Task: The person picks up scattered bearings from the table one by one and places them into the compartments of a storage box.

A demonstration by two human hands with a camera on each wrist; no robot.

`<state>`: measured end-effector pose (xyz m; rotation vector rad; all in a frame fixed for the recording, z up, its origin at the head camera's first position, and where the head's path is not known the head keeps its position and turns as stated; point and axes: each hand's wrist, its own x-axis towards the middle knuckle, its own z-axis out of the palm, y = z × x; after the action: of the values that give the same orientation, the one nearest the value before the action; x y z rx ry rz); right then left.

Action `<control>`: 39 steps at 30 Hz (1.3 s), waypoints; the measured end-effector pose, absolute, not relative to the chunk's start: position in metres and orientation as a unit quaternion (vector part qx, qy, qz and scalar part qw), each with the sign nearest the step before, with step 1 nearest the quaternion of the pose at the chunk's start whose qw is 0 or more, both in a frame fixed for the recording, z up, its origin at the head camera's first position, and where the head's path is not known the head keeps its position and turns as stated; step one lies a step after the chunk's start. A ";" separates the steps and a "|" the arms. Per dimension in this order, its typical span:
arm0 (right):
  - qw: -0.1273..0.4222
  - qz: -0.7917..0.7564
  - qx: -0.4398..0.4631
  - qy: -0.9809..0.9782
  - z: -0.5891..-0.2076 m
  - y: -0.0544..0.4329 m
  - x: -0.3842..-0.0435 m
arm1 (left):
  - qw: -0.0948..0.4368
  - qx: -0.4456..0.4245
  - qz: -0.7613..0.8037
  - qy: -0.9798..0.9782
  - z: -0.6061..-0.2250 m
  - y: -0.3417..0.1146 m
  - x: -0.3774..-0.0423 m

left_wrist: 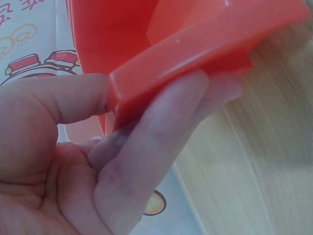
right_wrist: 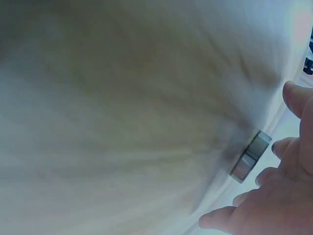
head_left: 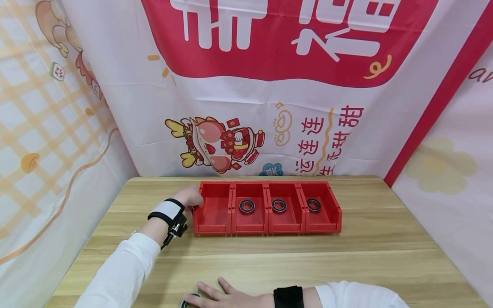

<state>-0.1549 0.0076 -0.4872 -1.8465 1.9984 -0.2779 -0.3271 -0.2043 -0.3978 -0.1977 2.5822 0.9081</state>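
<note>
Near the far side of the table, my left hand (head_left: 190, 196) holds the left side wall of the leftmost red bin (head_left: 215, 211). The left wrist view shows the thumb against one edge of the red plastic (left_wrist: 161, 61) and the fingers along its other side. Close to the front edge, my right hand (head_left: 231, 298) is spread, fingers extended, beside a ball bearing (right_wrist: 250, 156). In the head view a finger overlaps this bearing, which is partly cut off by the frame; whether they touch, I cannot tell.
The bins stand joined in a row. One bearing lies in each bin to the right: a left one (head_left: 247, 207), a middle one (head_left: 279, 206) and a right one (head_left: 313, 205). Printed cloth (head_left: 154, 111) hangs behind the wooden table (head_left: 292, 265).
</note>
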 end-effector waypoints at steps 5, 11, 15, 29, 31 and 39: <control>0.180 -0.052 -0.666 0.722 -0.481 -0.007 -0.157 | 0.196 -0.072 0.322 0.923 -0.399 -0.204 -0.328; 0.198 -0.054 -0.689 0.695 -0.479 -0.014 -0.157 | 0.199 -0.075 0.331 0.920 -0.401 -0.203 -0.327; 0.180 -0.058 -0.713 0.675 -0.479 -0.015 -0.156 | 0.201 -0.072 0.337 0.917 -0.402 -0.203 -0.327; 0.054 0.011 -0.743 0.667 -0.474 -0.032 -0.151 | 0.203 -0.069 0.330 0.919 -0.398 -0.202 -0.327; 0.082 -0.009 -0.735 0.674 -0.473 -0.034 -0.151 | 0.203 -0.070 0.328 0.920 -0.399 -0.202 -0.328; 0.069 0.048 -0.751 0.655 -0.461 -0.038 -0.157 | 0.197 -0.057 0.316 0.926 -0.399 -0.204 -0.329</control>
<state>-0.1575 -0.0380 -0.4610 -2.2623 1.9710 0.1438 -0.3292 -0.2045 -0.3990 -0.1589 2.5932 0.8847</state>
